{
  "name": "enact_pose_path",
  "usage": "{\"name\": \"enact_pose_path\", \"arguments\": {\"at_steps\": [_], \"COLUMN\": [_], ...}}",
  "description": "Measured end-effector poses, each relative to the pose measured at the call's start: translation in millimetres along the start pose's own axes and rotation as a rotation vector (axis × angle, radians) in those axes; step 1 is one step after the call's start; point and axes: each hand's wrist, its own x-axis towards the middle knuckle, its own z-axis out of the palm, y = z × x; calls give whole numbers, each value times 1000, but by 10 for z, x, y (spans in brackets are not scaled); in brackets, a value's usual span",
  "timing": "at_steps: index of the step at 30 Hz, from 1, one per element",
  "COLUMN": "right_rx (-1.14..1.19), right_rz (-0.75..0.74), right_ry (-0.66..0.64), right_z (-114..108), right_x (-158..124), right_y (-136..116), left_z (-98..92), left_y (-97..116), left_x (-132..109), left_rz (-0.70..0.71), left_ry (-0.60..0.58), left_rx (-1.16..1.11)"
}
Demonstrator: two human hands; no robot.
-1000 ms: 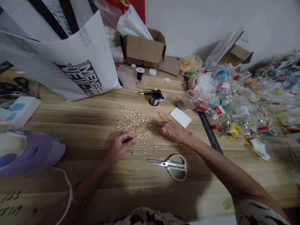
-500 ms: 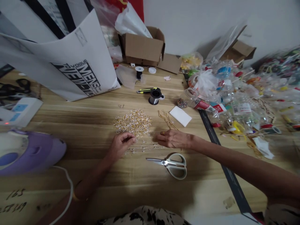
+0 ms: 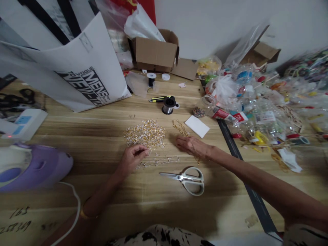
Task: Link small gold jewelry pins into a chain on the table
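A loose heap of small gold and clear, glinting pieces [image 3: 145, 134] lies on the pale wood-grain tabletop [image 3: 123, 212]. The person's left hand [image 3: 132, 157] rests at its near edge, thumb and forefinger drawn almost together; whether a piece is pinched between them cannot be told. Just nearer the person, thin silver-coloured beaded chains [image 3: 157, 162] stretch sideways. Right of the heap, slim gold-coloured chains [image 3: 180, 127] run toward the right hand [image 3: 192, 146], whose fingers curl downward, mostly closed; what they grip, if anything, is hidden. A bit of gold chain shows at that hand's near side.

Nearer the person lie scissors with cream loop handles [image 3: 193, 181], blades pointing left. Beyond the right hand is a white rectangular card [image 3: 197, 126]; farther off stand a black-rimmed spool of silvery wire [image 3: 168, 106] and a yellow-and-black utility knife [image 3: 160, 98].
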Motion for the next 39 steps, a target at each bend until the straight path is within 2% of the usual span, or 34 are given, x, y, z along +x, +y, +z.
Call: {"name": "enact_pose_path", "arguments": {"at_steps": [4, 8, 20, 31, 36, 39], "right_rx": [204, 273, 90, -84, -65, 18], "right_rz": [47, 65, 13, 81, 101, 112], "right_ry": [121, 157, 50, -49, -87, -41], "right_z": [19, 39, 1, 86, 70, 57], "right_x": [-46, -68, 170, 322, 331, 326], "right_y": [44, -9, -397, -506, -528, -515], "left_z": [17, 33, 34, 29, 39, 47], "left_y": [7, 39, -13, -54, -43, -21], "left_x": [6, 7, 10, 8, 6, 8], "left_rz": [14, 4, 12, 26, 16, 23], "left_ry": [3, 17, 11, 4, -8, -7], "left_rx": [7, -7, 11, 19, 9, 15]}}
